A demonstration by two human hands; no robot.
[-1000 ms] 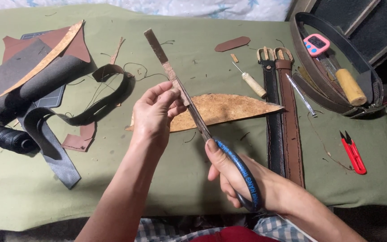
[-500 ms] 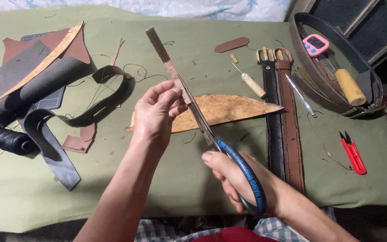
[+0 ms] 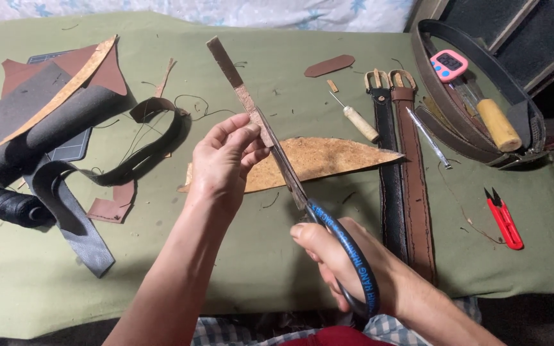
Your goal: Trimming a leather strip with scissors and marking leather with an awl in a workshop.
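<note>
Now cutting a leather strip over the green cloth

Below me the green cloth [image 3: 277,269] spreads wide. Above it my left hand [image 3: 222,163] pinches the narrow leather strip [image 3: 235,80], which slants upward, while my right hand [image 3: 338,266] is closed through the handles of the blue-handled scissors [image 3: 309,205], blades running along the strip's edge

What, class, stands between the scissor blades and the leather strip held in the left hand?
Nothing visible. The scissors, in the right hand, already meet the leather strip, which the left hand pinches beside the blades, above the table.
</note>
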